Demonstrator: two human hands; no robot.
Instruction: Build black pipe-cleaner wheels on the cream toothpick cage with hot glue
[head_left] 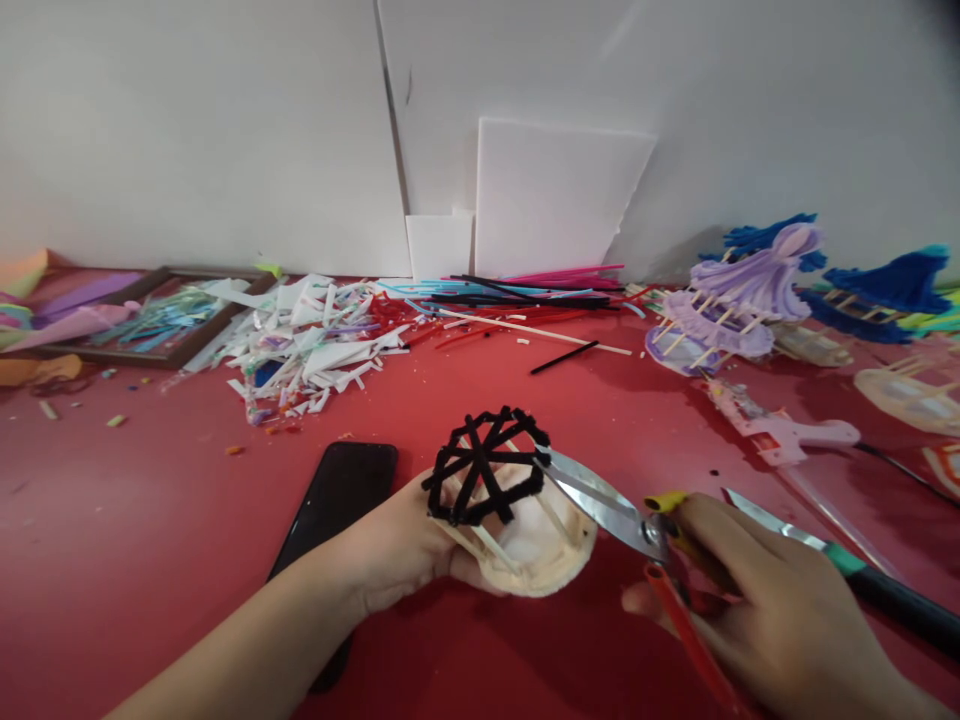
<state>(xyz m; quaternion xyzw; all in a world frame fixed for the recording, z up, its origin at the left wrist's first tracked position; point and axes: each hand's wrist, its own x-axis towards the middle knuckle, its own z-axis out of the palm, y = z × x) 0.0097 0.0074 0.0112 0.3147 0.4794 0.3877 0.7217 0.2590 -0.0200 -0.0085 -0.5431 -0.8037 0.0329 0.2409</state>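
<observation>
My left hand (pixel 409 535) is closed around the near left side of a small craft carousel (pixel 551 555), with a cream round base, pale wooden sticks and a black pipe-cleaner frame (pixel 487 462) of crossed spokes on top. Some of my left fingers are hidden behind it. My right hand (pixel 765 590) grips a pair of scissors (pixel 600 500) with one yellow and one red handle. Their blades point left, and the tips meet the right edge of the black frame. Whether they touch it or pass over it I cannot tell.
A black phone (pixel 337 500) lies by my left forearm. A black-handled craft knife (pixel 870 575) and a pink glue gun (pixel 787 430) lie right. Finished carousels (pixel 742 290) stand back right. White scraps (pixel 307 335), pipe cleaners (pixel 525 292) and a brown frame (pixel 180 350) line the back.
</observation>
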